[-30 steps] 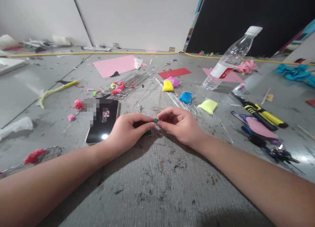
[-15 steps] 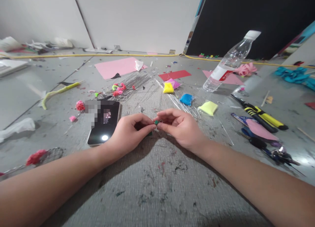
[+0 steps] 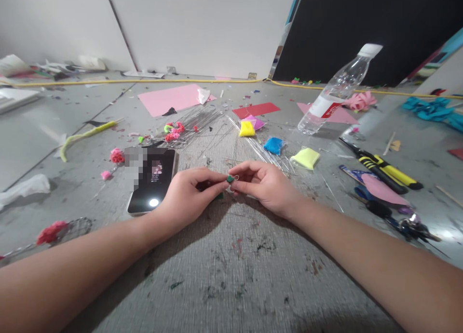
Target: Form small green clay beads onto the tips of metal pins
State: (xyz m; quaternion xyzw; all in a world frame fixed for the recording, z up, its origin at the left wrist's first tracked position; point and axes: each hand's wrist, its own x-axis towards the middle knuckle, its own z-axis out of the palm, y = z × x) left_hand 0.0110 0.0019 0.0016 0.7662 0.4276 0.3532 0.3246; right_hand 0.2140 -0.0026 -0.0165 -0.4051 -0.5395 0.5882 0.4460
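Observation:
Between my fingertips, just above the grey table, is a small green lump of clay (image 3: 230, 179) with a thin wire looped beside it. My left hand (image 3: 191, 191) is closed in a pinch at the lump's left side. My right hand (image 3: 269, 186) pinches at its right, thumb and fingers close round the lump and the wire. Fingers partly hide how the wire runs. A flat dark green bit (image 3: 219, 196) shows under my left fingertips. By my left wrist lies a phone (image 3: 154, 179) with its screen lit.
Beyond my hands lie yellow (image 3: 247, 128), blue (image 3: 273, 145) and pale yellow clay packets (image 3: 306, 158) among loose wires (image 3: 202, 126). Pink-red flowers (image 3: 175, 130) are at left. A water bottle (image 3: 333, 94), black-yellow lighter (image 3: 383, 169) and keys (image 3: 412, 227) are at right.
Both hands stay almost in place. The right fingers have shifted slightly at the green lump, and a little more of it shows. The surroundings have slid slightly left in view.

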